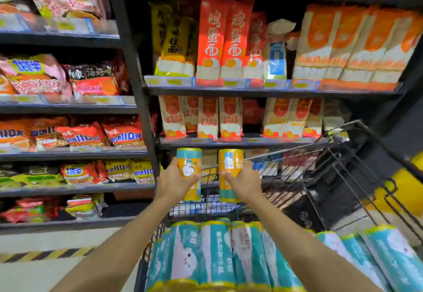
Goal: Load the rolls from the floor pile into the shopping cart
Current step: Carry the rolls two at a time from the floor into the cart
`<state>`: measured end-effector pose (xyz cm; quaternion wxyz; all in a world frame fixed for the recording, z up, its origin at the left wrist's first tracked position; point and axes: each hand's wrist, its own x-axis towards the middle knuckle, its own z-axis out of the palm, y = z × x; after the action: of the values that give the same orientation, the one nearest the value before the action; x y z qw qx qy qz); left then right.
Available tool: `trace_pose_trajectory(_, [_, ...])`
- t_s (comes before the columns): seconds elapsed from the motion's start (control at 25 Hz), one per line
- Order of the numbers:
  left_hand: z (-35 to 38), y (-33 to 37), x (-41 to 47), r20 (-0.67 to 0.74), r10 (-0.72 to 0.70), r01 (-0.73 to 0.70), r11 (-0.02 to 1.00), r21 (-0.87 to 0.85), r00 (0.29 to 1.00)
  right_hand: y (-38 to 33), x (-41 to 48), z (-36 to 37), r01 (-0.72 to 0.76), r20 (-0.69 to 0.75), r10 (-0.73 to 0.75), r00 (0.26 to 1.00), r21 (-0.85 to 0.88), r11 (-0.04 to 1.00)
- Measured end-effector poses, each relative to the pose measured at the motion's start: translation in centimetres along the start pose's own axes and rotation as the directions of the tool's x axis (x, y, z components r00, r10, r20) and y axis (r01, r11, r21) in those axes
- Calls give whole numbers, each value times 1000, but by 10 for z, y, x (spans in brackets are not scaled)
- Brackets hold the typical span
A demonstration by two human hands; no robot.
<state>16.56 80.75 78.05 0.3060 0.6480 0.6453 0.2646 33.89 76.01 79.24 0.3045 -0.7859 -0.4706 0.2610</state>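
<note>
- The left grip [174,181] is clenched round an upright orange and teal cylindrical roll [189,162] that bears a white cartoon figure
- The right grip [245,180] grasps a second orange and teal roll [230,163], also upright, just right of the first but apart from it
- Both rolls are held in the air over the far part of the black wire shopping cart [286,150], not yet set down
- Judging progress: a row of teal and white wrapped rolls [217,252] already lies side by side in the near end of the cart, so loading looks well under way; the floor pile is out of view, so what remains cannot be told
- Print on the rolls is too blurred to read; tall red noodle packets [210,39] on the far shelf read 鸡蛋面, and orange packets [126,136] on the left shelf show 110克
</note>
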Motion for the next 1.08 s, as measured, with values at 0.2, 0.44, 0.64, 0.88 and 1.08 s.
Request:
trace_pose_trajectory(0.2, [36,-45,50,71,-138,135,990,44,988,19,52,59,-56,137,67,988,-79,995])
trace_pose_trajectory(0.44, [88,-118,75,257,-320,294,946,136,912,61,93,136,-277,324,316,892,-163,947])
trace_pose_trajectory(0.64, [141,-172,76,358,-427,363,902,234,830,113,109,193,-343,427,483,765,-365,866])
trace_pose_trajectory(0.88, [200,-209,73,545,-438,314,898,309,715,176,107,245,-443,435,621,652,-446,778])
trace_pose_trajectory(1.08, [224,-226,71,534,-485,300,867,398,692,191,106,265,-489,308,644,701,-450,747])
